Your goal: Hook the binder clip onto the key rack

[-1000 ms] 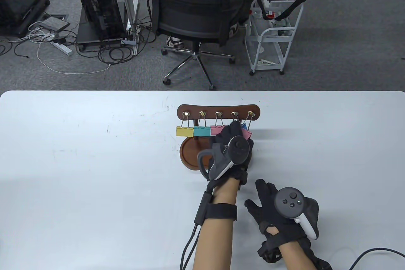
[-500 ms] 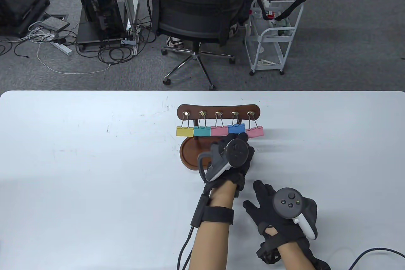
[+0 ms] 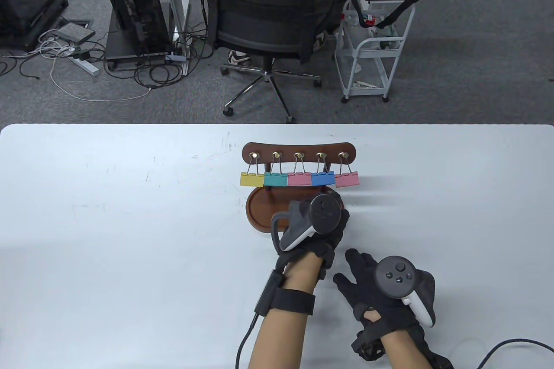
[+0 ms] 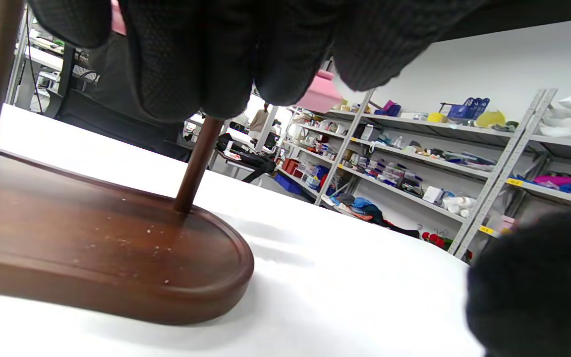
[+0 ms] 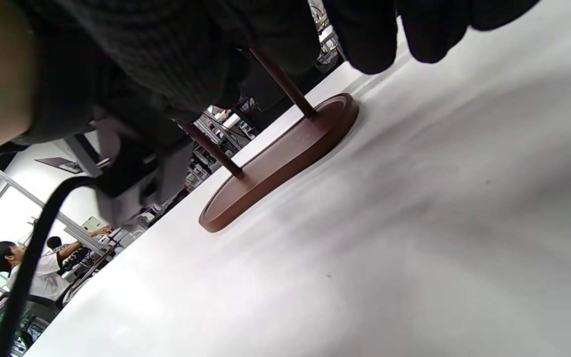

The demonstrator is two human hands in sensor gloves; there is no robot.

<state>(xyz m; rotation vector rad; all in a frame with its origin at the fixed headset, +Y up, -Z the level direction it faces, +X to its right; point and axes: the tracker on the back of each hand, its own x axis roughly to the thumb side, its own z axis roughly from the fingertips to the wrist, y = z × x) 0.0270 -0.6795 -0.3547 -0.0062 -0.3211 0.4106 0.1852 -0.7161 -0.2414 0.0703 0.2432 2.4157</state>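
Where table view shows five clips (image 3: 322, 178) hung, left wrist catches pink only (image 4: 319, 96)

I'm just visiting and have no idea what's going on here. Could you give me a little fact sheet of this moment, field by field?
Rack: wooden key rack on an oval base, standing on the white table
Hooks: five, each carrying a clip
Clips, left to right: yellow clip, teal clip, pink clip, blue clip, pink end clip
Left hand: above the base, touching no clip
Right hand: over the table, fingers spread, holding nothing
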